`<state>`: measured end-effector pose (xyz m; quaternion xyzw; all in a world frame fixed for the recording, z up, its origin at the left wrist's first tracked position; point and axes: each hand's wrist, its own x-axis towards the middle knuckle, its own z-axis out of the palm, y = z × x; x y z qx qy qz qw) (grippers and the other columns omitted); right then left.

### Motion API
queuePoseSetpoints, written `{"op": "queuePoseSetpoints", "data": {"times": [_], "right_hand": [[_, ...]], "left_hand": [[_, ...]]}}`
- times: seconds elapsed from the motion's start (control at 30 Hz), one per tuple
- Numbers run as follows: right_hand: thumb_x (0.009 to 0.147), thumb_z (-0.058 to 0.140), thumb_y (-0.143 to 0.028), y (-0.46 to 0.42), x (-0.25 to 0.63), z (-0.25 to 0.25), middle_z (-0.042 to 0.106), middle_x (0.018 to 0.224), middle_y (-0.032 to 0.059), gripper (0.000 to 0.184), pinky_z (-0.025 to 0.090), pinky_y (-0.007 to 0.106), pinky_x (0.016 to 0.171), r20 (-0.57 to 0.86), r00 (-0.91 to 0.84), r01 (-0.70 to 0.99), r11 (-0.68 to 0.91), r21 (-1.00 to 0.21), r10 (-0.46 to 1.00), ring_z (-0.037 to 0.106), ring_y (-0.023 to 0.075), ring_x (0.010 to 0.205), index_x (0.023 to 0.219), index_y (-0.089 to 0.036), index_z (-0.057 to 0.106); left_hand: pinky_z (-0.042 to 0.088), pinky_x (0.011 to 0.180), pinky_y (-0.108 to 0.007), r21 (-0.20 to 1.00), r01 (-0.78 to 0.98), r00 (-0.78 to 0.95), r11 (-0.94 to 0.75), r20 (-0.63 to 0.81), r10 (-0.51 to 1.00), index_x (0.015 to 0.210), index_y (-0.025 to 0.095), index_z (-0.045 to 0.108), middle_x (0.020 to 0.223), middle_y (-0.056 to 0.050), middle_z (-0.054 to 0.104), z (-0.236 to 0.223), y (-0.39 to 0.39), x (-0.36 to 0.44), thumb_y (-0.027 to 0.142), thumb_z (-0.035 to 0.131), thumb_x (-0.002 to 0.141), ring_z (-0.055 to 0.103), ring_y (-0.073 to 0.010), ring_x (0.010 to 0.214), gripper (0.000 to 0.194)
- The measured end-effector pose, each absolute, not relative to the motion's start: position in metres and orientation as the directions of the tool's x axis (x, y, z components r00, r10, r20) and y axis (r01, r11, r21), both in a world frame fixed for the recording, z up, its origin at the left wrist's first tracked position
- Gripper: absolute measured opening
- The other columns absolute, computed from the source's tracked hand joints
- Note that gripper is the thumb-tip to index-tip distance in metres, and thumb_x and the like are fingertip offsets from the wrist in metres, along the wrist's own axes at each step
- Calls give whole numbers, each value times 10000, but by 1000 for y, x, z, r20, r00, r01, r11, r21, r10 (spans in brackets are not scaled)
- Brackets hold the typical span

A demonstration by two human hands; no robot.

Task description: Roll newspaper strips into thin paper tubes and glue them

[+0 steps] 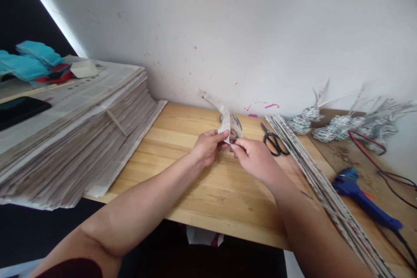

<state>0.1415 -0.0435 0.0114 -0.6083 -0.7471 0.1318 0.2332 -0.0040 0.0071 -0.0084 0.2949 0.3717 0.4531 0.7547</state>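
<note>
Over the middle of the wooden table (pixel 182 132), a folded strip of newspaper (pixel 223 119) stands up between my hands, its far end bent away to the left. My left hand (pixel 211 144) pinches its lower part, thumb on top. The fingertips of my right hand (pixel 252 156) close on the strip's narrow bottom end. Behind the strip sits a roundish brown-and-grey object (pixel 236 126), partly hidden by the paper and my fingers; I cannot tell its kind or whether I touch it. Black-handled scissors (pixel 275 142) lie right of my right hand.
A tall newspaper stack (pixel 107 134) fills the left, bearing a phone (pixel 22 110) and blue packets (pixel 32 61). Rolled paper sticks (pixel 312 173) run along the right. Beyond them are a blue glue gun (pixel 365 202) with its cord and several woven paper pieces (pixel 342 127). A wall stands behind.
</note>
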Motion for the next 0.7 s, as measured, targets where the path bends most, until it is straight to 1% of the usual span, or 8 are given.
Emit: {"op": "queuePoseSetpoints", "data": {"times": [0.1,0.2,0.33,0.4,0.47,0.57,0.63,0.7], "right_hand": [[948,450,-268,-44,142,15,712,772,50,301,393,272,634,113,-206,824,235,-515,972,629,163,691,716,-190,626],[951,429,-246,-46,140,19,715,787,57,307,398,273,644,41,-229,818,215,-533,973,632,162,693,746,-183,648],[889,571,-324,-46,139,17,710,826,47,155,382,273,623,99,-187,815,211,-540,977,615,169,697,876,-191,648],[880,581,-305,-45,140,13,696,785,35,128,366,269,606,122,-160,820,200,-536,980,593,158,661,844,-193,629],[893,550,-274,-44,141,11,676,731,23,146,348,267,587,145,-144,831,199,-519,979,563,144,612,788,-194,614],[890,549,-275,-43,143,9,659,692,13,172,329,269,568,174,-152,840,220,-496,973,543,139,582,752,-200,619],[903,526,-282,-43,143,10,661,688,17,213,335,272,568,153,-163,834,219,-506,975,554,142,582,732,-199,623],[922,484,-274,-43,144,12,676,705,24,257,361,272,586,108,-184,812,213,-544,977,579,144,598,724,-195,628]], "left_hand": [[507,515,-131,766,-481,297,427,-316,901,776,70,681,802,-104,720,-6,7,-4,109,641,857,676,-99,633,99],[556,586,-161,743,-517,292,425,-314,903,777,70,655,792,-105,718,-4,7,-4,76,612,868,695,-116,653,100],[583,655,-189,728,-543,269,419,-321,908,771,77,631,756,-92,710,-4,8,-3,59,598,873,695,-114,635,109],[586,667,-190,726,-547,274,417,-315,909,777,73,636,766,-93,712,-4,8,-4,62,598,874,699,-117,647,105],[589,678,-193,721,-546,294,427,-312,903,786,63,650,774,-99,714,-3,7,-4,68,603,873,702,-119,653,99],[592,680,-193,720,-537,319,438,-307,896,815,47,674,777,-100,717,-2,7,-4,50,619,855,704,-125,654,68],[595,682,-198,723,-534,325,438,-303,896,828,45,684,779,-98,719,-1,8,-5,38,624,844,709,-134,668,62],[598,687,-206,726,-531,323,436,-302,897,810,48,687,779,-98,720,0,9,-6,45,622,848,714,-144,684,74]]}}
